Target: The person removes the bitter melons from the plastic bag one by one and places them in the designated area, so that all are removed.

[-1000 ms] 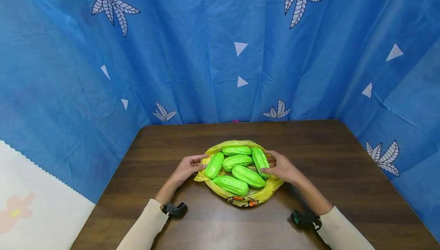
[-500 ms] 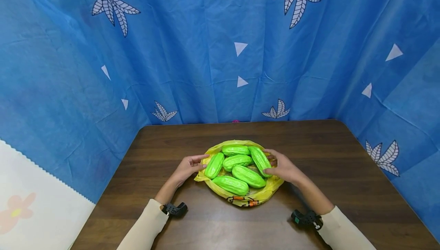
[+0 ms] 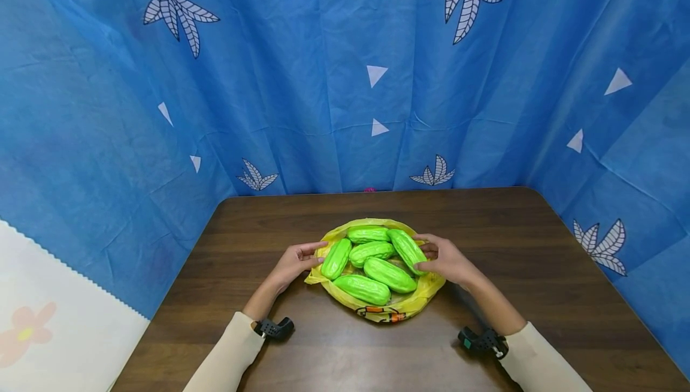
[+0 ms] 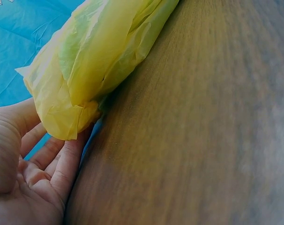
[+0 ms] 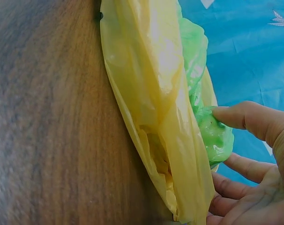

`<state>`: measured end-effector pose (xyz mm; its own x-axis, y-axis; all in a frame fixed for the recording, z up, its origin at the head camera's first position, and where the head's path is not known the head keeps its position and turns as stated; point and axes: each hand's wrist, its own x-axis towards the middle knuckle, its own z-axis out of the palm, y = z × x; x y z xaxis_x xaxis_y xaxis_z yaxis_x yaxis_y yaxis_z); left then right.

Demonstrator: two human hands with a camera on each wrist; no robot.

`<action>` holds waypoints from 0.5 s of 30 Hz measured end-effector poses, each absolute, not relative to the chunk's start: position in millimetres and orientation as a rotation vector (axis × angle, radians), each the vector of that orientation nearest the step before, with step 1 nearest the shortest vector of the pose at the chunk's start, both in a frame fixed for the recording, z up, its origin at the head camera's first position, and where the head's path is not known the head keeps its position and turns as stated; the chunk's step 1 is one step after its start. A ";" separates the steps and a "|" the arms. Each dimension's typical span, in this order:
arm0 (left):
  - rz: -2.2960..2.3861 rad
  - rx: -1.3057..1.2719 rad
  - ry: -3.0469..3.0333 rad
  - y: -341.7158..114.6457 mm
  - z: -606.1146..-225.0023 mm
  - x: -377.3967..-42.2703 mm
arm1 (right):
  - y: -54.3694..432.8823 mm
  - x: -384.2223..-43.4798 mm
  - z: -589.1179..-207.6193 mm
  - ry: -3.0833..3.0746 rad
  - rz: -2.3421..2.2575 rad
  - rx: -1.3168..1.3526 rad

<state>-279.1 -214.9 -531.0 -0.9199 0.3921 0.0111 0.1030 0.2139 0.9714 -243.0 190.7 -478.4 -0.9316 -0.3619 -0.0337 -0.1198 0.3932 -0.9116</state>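
Several bright green ribbed bitter gourds (image 3: 389, 275) lie in a yellow plastic bag (image 3: 372, 313), its rim spread wide and round on the table. At the bag's left side, my left hand (image 3: 292, 265) holds the edge, thumb and fingers on either side of the yellow plastic in the left wrist view. My right hand (image 3: 447, 260) grips the rightmost bitter gourd (image 3: 406, 251). In the right wrist view its thumb (image 5: 240, 116) presses the gourd's near end (image 5: 216, 138), with the fingers along the outer side, partly hidden by the bag.
The bag sits mid-way on a dark brown wooden table (image 3: 345, 356). Blue curtains (image 3: 345, 110) with leaf prints hang behind and at both sides. A white cloth (image 3: 59, 314) hangs at the left. Black wrist mounts (image 3: 274, 328) sit at both cuffs.
The rightmost bitter gourd has turned a little, its far end shifting left toward the others and its near end slightly right. My right hand moved slightly with it; the left stayed put.
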 end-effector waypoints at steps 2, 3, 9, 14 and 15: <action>1.775 0.471 2.248 -215.2 -531.8 -279.5 | 192.0 -243.0 -477.9 2.416 -1.564 -0.431; 1.777 0.471 2.246 -215.4 -532.2 -279.7 | 192.7 -243.1 -477.5 2.412 -1.566 -0.432; 1.789 0.467 2.238 -215.5 -532.2 -279.4 | 199.2 -246.4 -476.0 2.447 -1.533 -0.431; 1.786 0.462 2.246 -215.2 -531.4 -278.8 | 204.5 -247.3 -472.3 2.454 -1.539 -0.426; 1.786 0.461 2.245 -215.3 -531.2 -278.6 | 205.9 -247.4 -471.9 2.457 -1.536 -0.424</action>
